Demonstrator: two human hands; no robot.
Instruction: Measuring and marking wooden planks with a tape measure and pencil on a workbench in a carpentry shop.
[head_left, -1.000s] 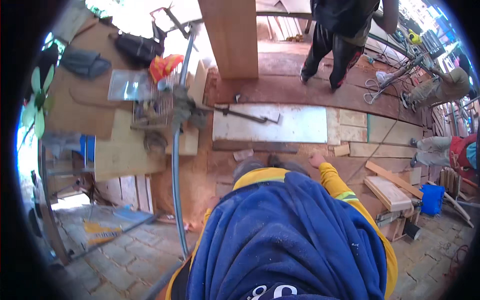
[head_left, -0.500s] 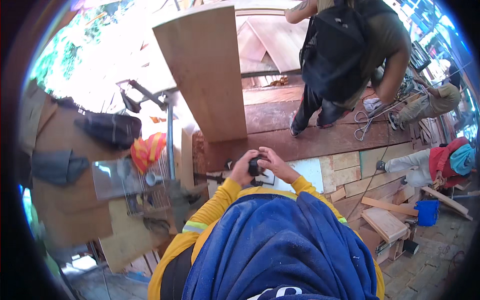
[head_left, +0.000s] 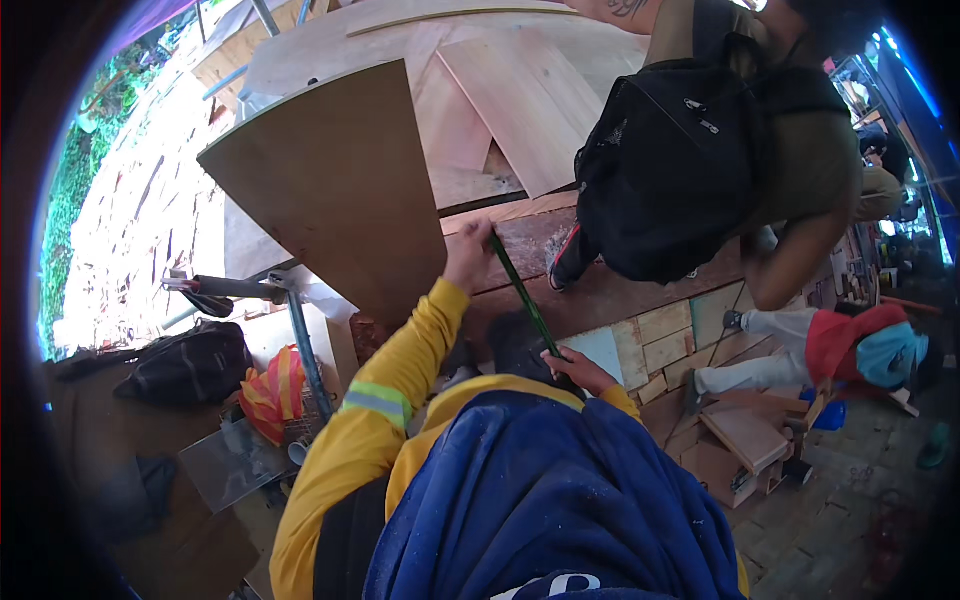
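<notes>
My left hand (head_left: 468, 252) is raised to the top end of a thin dark-green rod (head_left: 522, 295), fingers curled tight round it. My right hand (head_left: 578, 370) pinches the rod's lower end close to my chest. The rod slants between them, over the near edge of the desk (head_left: 620, 290), a worn reddish plank top. A brown board (head_left: 340, 190) stands tilted at the desk's left corner, just beside my left hand. Pale boards (head_left: 520, 110) lean behind. A person with a black backpack (head_left: 670, 170) stands on the desk's right part. Below left, a black bag (head_left: 185, 365) and an orange vest (head_left: 270, 392) lie near a blue pipe (head_left: 305, 345).
</notes>
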